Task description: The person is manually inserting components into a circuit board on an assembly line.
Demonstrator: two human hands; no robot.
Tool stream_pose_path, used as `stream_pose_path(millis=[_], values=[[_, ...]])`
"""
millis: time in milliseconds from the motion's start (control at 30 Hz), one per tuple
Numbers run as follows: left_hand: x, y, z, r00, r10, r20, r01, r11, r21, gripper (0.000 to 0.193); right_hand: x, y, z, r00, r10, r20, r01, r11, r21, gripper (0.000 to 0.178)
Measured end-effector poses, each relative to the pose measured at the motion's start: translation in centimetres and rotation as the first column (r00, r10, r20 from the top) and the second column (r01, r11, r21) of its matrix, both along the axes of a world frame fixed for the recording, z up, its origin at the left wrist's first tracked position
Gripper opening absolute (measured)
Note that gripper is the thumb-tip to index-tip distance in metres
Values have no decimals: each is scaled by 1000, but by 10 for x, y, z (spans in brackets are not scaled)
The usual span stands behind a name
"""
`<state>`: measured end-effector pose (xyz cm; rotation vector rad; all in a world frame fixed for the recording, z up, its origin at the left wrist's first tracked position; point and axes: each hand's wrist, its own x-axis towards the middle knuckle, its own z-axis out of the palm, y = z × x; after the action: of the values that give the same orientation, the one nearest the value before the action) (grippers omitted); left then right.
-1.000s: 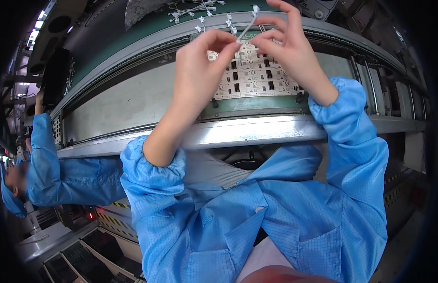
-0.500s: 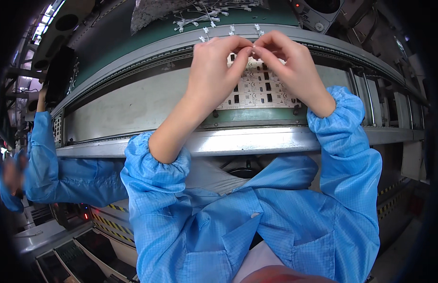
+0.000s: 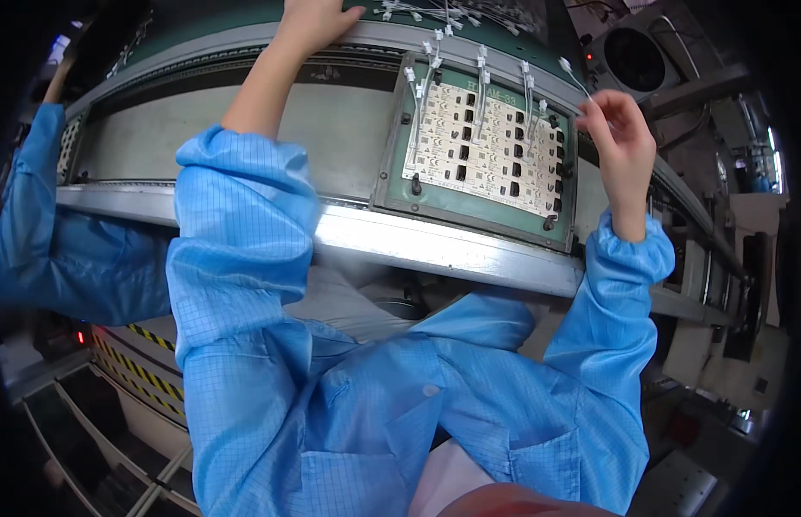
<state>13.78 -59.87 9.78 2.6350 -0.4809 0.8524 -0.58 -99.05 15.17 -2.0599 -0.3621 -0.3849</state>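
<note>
Pinched between thumb and fingers of my right hand (image 3: 623,138) is a thin wire lead, its white connector (image 3: 566,65) sticking up beyond the fingertips. That hand hovers by the right side of a green fixture plate (image 3: 469,208). White printed circuit boards (image 3: 491,146) with black components lie in the plate, and several white wires with connectors (image 3: 482,62) run up from them over its far edge. My left hand (image 3: 318,21) reaches over the far rail, thumb stretched out; its other fingers are mostly cut off by the picture's top edge.
A metal conveyor rail (image 3: 366,233) runs along the near side, another (image 3: 392,34) along the far side. Loose wire leads (image 3: 456,12) lie on the green surface beyond. A speaker-like grey unit (image 3: 633,60) stands at the far right. Another person's blue sleeve (image 3: 34,172) shows at left.
My hands were together over the boards, fingertips touching. They have parted: the left went up and left across the far rail, the right moved rightward with a wire. The whole view has shifted.
</note>
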Motion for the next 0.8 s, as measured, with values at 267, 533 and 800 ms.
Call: stream_pose_path(millis=[267, 533, 800], values=[[-6, -20, -4, 997, 22, -69, -19, 999, 39, 16, -41, -11, 4, 966, 227, 126, -68, 689, -721, 17], [12, -24, -15, 991, -89, 99, 118, 930, -348, 14, -38, 8, -14, 927, 368, 64, -157, 540, -827, 19], [38, -13, -9, 986, -134, 102, 144, 360, -922, 15, -43, 7, 0, 958, 270, -91, -251, 645, -721, 14]])
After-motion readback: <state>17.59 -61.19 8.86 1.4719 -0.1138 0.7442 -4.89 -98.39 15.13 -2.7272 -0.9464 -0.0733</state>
